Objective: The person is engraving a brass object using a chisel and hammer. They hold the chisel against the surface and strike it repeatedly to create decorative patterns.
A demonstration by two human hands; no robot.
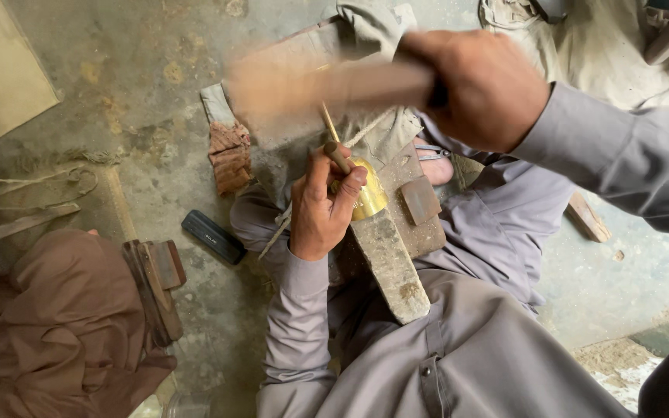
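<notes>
A rounded brass piece (367,193) is seen at the centre of the frame, set on the upper end of a long metal block (387,259) propped across the lap. A short punch (338,155) is pinched upright on the brass by the curled fingers of the left hand (320,205). Above it, in the upper middle, the right hand (480,87) is closed around the handle of a wooden mallet (303,93), whose head is blurred beyond detail. Much of the brass is hidden behind the left fingers. A brown-clad person (63,325) is cut off at lower left.
</notes>
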